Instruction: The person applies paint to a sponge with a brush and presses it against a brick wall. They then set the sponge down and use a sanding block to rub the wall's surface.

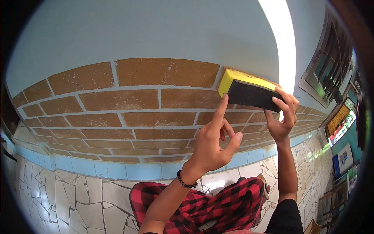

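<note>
My right hand (284, 115) grips the right end of a yellow sponge block (249, 78) with a flat black backing (253, 94). The sponge side faces the wall (175, 31), at the right end of the top row of painted brown bricks (167, 73); its front edge looks brown. My left hand (216, 144) has its index finger stretched up to the lower left corner of the block, its thumb out and its other fingers partly curled. It grasps nothing. Pale blue lines separate the brown bricks.
A strip of light blue tiles (144, 171) runs along the wall's foot above a broken-tile floor (78, 199). My crossed legs in red-and-black checked cloth (194, 204) are below my hands. A louvred window (327, 62) is at right. Bright light streaks the wall (286, 43).
</note>
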Action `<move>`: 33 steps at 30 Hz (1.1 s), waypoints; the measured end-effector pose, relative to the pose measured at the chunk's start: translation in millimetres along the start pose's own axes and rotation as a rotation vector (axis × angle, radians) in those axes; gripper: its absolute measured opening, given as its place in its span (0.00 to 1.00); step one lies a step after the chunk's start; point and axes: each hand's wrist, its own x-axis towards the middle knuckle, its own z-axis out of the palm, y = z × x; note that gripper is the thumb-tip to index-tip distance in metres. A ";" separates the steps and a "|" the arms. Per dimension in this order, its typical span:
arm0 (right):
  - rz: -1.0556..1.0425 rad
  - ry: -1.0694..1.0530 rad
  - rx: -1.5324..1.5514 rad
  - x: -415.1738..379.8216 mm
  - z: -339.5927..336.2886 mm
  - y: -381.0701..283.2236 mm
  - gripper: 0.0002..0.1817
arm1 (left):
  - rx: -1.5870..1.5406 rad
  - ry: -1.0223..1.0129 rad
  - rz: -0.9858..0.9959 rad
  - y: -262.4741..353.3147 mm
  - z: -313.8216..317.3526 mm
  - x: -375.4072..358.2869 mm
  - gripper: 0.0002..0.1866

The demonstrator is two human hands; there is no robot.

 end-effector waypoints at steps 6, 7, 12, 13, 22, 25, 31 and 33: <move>0.003 -0.001 0.013 0.1 0.1 -0.4 0.30 | 0.002 -0.005 0.000 -0.4 -0.4 -0.2 0.48; 0.004 -0.002 0.012 -0.1 0.1 -0.3 0.30 | 0.003 -0.007 -0.001 -0.5 -0.4 -0.3 0.48; 0.004 -0.007 0.006 -2.0 0.4 1.4 0.30 | 0.008 0.016 0.029 -2.8 1.0 0.3 0.49; 0.000 -0.005 0.004 -1.6 0.3 1.2 0.30 | 0.008 0.016 0.030 -2.6 0.9 0.1 0.49; -0.011 -0.010 -0.009 -0.2 -0.5 0.4 0.30 | 0.488 0.147 0.312 16.0 4.6 -0.1 0.42; -0.006 -0.009 -0.003 0.5 -0.4 -0.7 0.30 | 0.655 0.098 0.379 19.0 5.1 -0.2 0.40; 0.005 -0.011 0.001 1.4 -1.4 -2.8 0.31 | 0.728 -0.070 0.290 15.5 6.6 0.1 0.43; 0.004 -0.008 0.000 1.3 -0.7 -3.1 0.31 | 0.738 -0.094 0.258 11.9 6.6 0.8 0.45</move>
